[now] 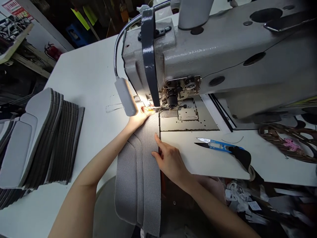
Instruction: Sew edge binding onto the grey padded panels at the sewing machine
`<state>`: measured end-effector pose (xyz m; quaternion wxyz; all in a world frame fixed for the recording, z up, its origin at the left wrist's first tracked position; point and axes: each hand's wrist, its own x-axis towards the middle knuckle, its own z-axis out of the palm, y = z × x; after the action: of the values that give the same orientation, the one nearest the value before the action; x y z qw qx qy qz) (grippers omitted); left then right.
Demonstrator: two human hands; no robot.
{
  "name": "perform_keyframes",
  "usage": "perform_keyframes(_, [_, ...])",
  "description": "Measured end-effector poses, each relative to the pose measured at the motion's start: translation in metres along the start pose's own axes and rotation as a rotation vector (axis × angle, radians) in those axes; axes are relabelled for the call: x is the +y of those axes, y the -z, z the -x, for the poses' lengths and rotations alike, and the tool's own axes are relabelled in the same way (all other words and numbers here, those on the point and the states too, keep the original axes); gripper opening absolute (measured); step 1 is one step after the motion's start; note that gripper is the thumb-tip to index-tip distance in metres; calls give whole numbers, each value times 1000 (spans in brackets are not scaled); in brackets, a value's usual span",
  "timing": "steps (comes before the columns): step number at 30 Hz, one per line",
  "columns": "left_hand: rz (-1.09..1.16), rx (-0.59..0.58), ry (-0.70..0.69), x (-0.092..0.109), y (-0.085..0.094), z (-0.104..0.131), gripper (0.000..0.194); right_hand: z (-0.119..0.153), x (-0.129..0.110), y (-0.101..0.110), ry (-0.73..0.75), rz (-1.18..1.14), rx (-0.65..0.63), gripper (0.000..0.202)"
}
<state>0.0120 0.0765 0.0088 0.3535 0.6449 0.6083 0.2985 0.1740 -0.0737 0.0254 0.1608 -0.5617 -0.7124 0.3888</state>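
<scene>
A grey woven fabric panel (148, 165) with curved stitched lines runs from the sewing machine's needle area down over the table's front edge. My left hand (140, 116) rests on the panel's far end beside the presser foot, under the lamp, its fingers partly lost in glare. On the panel's right edge lies my right hand (170, 158), thumb and forefinger apart and touching the fabric, the other fingers curled under. The grey sewing machine (210, 49) stands over the panel's far end, and its lamp (125, 96) hangs just above my left hand.
Stacked grey padded panels (42, 138) stand on the white table (94, 72) at the left. Blue thread snips (218, 145) lie right of my right hand, near a brown openwork item (287, 142) with a pink ornament. Scraps fill the space below the table's right front edge.
</scene>
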Motion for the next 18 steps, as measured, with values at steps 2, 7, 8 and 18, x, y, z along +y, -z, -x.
perform_keyframes(2, [-223,53,-176,6,-4,22,9,-1,0,1,1,16,-1,63])
perform_keyframes(7, [-594,19,-469,12,-16,75,32,-5,2,1,34,25,5,55])
perform_keyframes(8, [-605,30,-490,11,-17,81,34,-5,1,1,37,24,8,55])
perform_keyframes(18, [-529,100,-606,-1,-18,77,36,1,26,69,-104,315,277,26])
